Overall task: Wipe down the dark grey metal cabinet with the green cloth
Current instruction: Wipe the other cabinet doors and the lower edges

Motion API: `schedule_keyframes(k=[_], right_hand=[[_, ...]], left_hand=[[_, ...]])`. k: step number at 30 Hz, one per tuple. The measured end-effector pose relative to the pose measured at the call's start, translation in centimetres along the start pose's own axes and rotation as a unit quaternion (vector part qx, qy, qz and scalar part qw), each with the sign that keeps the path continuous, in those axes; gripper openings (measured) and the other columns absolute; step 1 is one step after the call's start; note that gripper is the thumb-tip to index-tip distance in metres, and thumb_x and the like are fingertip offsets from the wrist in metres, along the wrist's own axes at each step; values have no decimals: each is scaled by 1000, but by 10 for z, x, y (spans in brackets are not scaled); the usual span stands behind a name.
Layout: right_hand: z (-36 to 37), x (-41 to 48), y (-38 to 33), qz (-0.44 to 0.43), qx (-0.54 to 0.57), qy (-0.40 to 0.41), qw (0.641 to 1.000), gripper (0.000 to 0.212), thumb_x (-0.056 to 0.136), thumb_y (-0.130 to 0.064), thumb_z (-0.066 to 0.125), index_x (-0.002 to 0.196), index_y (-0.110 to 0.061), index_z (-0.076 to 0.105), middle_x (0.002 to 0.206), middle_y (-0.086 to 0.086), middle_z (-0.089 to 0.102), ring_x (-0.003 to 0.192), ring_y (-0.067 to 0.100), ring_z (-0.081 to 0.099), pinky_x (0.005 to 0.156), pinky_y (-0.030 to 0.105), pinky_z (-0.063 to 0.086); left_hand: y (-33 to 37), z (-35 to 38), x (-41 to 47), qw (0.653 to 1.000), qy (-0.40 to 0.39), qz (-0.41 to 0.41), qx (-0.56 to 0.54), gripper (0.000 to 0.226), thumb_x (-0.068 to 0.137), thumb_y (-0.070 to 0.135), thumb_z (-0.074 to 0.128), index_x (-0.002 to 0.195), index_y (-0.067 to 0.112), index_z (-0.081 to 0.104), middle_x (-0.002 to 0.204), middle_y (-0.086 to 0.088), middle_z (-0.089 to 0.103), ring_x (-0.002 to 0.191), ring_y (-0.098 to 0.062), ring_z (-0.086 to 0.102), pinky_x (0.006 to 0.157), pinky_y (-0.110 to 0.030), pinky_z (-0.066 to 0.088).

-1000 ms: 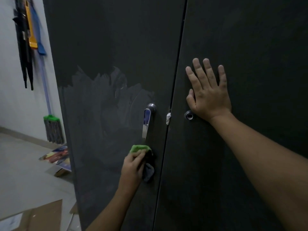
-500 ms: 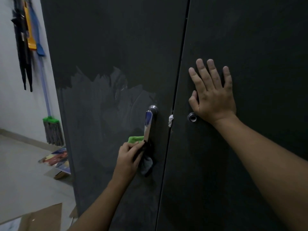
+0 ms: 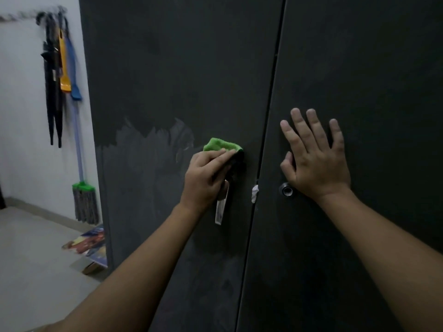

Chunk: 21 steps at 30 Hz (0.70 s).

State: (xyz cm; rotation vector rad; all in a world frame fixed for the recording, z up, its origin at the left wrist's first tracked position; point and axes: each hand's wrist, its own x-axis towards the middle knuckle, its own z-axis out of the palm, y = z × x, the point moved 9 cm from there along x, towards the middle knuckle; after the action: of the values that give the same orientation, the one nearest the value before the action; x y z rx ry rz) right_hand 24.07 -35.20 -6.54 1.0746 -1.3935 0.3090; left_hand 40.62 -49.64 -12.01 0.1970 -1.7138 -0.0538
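Head view: green cloth [image 3: 221, 144] on cabinet [image 3: 179, 68]

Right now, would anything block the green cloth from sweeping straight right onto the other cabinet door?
Yes. The right hand lies flat on the right door, roughly level with the green cloth that the left hand grips. Only the door seam lies between. The handle hangs below, out of that path.
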Motion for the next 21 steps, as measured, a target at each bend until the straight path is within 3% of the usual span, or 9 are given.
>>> schedule_keyframes(k=[2,5,8,13,17,19,21], right_hand=[[-1,0,0,1,-2,5,1000,66,95,-34,38,158,-17,28,167,8,19,155,28,14,122,59,12],[-1,-1,0,2,3,8,1000,66,95,-33,39,158,-18,29,167,7,20,155,27,14,122,58,12],[0,-3,-1,3,4,7,1000,66,94,-33,40,158,-18,29,167,7,20,155,28,15,122,58,12],[2,-3,-2,-1,6,-2,1000,66,94,-33,37,158,-17,29,167,8,19,155,29,14,122,57,8],[4,-3,-2,2,7,-6,1000,66,95,-34,36,158,-17,29,167,8,19,155,29,14,122,57,7],[5,-2,-1,3,4,-6,1000,66,95,-34,36,158,-17,29,167,8,19,155,29,15,122,57,7],[3,-1,-2,1,3,-4,1000,66,95,-34,36,158,-17,29,167,8,19,155,29,15,122,58,7]], left_hand=[[-6,3,-4,998,-28,44,20,33,94,28,61,125,24,68,122,0,62,108,-20,53,94,-37,48],[-24,-2,-14,997,-19,41,62,33,94,31,61,127,29,67,125,3,60,106,-21,52,91,-43,48],[-38,-11,-19,995,25,-41,90,35,94,34,60,128,37,60,120,11,56,102,-19,52,85,-41,44],[-101,-50,-28,932,164,-316,71,38,96,30,52,133,21,59,121,-13,54,108,-34,52,90,-44,45],[-116,-63,-16,905,215,-365,46,35,99,30,49,132,26,57,124,-10,52,113,-29,52,92,-32,42],[-115,-61,-10,889,234,-392,29,35,98,29,50,131,27,58,126,-7,51,114,-28,53,96,-33,45],[-94,-54,7,912,220,-342,44,36,96,25,52,131,20,60,123,-11,55,110,-27,53,98,-27,38]])
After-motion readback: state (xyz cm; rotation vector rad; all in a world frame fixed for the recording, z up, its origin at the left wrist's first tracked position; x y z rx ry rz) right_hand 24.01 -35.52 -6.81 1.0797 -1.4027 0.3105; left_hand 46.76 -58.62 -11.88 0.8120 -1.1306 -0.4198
